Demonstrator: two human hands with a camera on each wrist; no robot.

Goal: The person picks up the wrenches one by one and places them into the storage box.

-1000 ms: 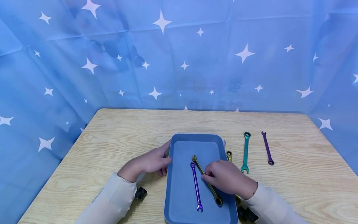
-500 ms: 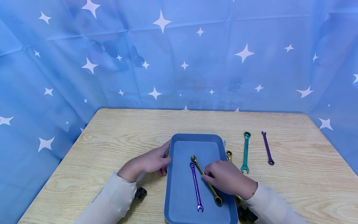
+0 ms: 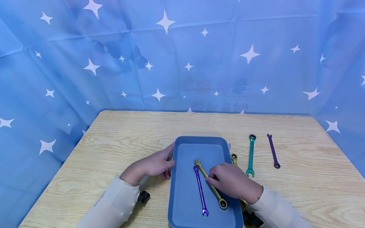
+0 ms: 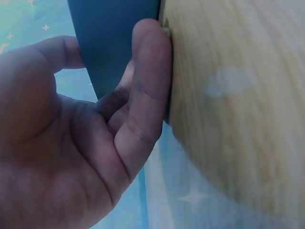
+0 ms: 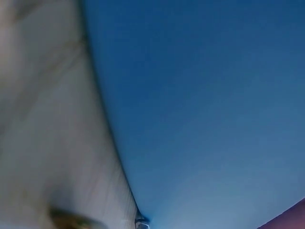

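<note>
My right fingers [image 3: 215, 172], curled, pinch the gold wrench [image 3: 203, 171] mid-shaft inside the blue tray [image 3: 182, 193]; my left fingers [image 4: 148, 90] grip the tray's opposite side, thumb at the rim. Between both sets of fingers lies a purple wrench [image 3: 201, 191]. Beyond my right fingers, on the counter [image 3: 134, 131]: a green wrench [image 3: 251, 155], then a darker purple wrench [image 3: 273, 152].

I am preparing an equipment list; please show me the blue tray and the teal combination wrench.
Blue tray [image 3: 183, 190], head view: bare part of its floor.
Teal combination wrench [image 3: 251, 155], head view: middle of its shank.
</note>
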